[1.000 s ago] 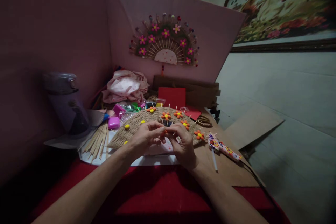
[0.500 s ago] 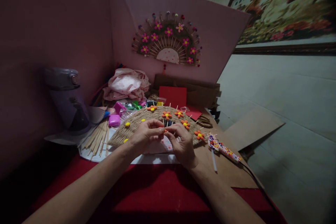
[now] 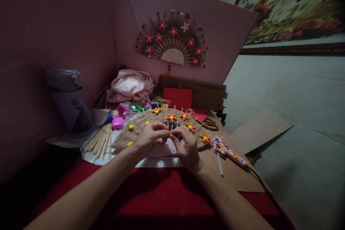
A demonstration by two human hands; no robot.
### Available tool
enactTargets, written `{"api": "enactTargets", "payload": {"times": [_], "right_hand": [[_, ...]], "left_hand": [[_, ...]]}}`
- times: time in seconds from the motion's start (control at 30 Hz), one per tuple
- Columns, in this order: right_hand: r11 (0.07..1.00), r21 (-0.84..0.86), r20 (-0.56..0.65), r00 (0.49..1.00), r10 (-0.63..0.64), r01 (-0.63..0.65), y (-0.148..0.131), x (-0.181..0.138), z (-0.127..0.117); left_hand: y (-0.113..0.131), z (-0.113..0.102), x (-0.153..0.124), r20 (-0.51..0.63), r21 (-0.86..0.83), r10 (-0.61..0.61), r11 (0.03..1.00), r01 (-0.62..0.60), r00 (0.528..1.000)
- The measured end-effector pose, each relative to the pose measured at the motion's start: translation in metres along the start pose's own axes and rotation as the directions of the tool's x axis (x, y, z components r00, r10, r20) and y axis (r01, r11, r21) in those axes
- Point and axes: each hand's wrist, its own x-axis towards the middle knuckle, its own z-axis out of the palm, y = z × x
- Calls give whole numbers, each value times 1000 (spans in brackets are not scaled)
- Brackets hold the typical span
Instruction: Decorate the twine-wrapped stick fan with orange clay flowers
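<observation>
- Pinching a small orange piece (image 3: 170,134) between left hand (image 3: 152,137) and right hand (image 3: 185,145), in front of the twine fan (image 3: 138,132).
- Showing there five orange flowers (image 3: 171,118), leaving three visible yellow dots (image 3: 131,127) without petals.
- Lying over a white sheet (image 3: 159,162), between skewers (image 3: 99,142) and glue gun (image 3: 229,152).
- Facing a flowered fan (image 3: 172,56) on the pink panel (image 3: 221,32).

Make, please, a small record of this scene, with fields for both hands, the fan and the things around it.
Left hand: pinches a small orange piece, mostly hidden
Right hand: pinches at the same piece
Twine fan: lies beyond the hands, partly covered by them
Fan's right part: orange flowers with yellow centres
Fan's left part: yellow dots without petals
Left of fan: wooden sticks, lidded bottle
Right of fan: flower-patterned glue gun, on cardboard
</observation>
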Motion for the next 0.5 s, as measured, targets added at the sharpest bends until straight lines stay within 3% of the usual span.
{"api": "enactTargets", "payload": {"times": [0.17,0.5], "right_hand": [[998,32,0,998,59,-59,5,-1,1],[999,5,8,999,47,-47,4,0,0]], "left_hand": [[2,4,-2,-58,-11,12,1000,-13,998],[-2,-3,0,-15,-5,-5,1000,5,1000]]}}
